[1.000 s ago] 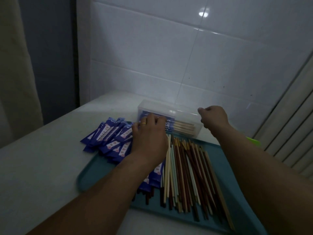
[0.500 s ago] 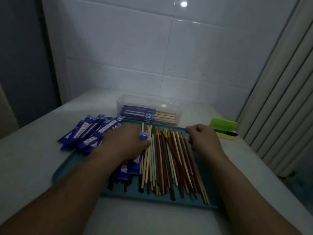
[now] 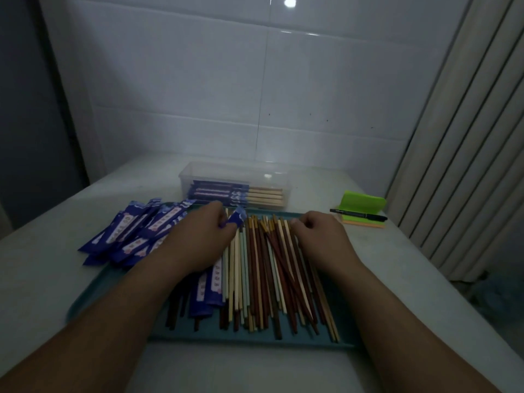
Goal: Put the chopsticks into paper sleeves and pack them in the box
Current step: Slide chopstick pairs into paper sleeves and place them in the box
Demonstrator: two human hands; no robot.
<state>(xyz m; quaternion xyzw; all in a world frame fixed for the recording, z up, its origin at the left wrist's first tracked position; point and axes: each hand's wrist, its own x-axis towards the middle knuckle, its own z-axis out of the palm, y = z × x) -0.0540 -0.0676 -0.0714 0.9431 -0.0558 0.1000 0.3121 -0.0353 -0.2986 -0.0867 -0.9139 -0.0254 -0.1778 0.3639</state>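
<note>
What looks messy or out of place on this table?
Nothing looks broken or spilled. The blue sleeves lie in a loose heap that hangs over the tray's left edge onto the table. A few reddish chopsticks lie crossed over the otherwise straight rows. The box looks tidy.

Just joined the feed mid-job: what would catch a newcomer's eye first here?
The fan of loose chopsticks, pale, brown and reddish, covering the teal tray at centre, with both hands at their far ends: the left hand pinches a blue paper sleeve, the right hand curls over the sticks. A heap of blue sleeves spills off the tray's left side, and behind the tray a clear plastic box holds sleeved chopsticks.
</note>
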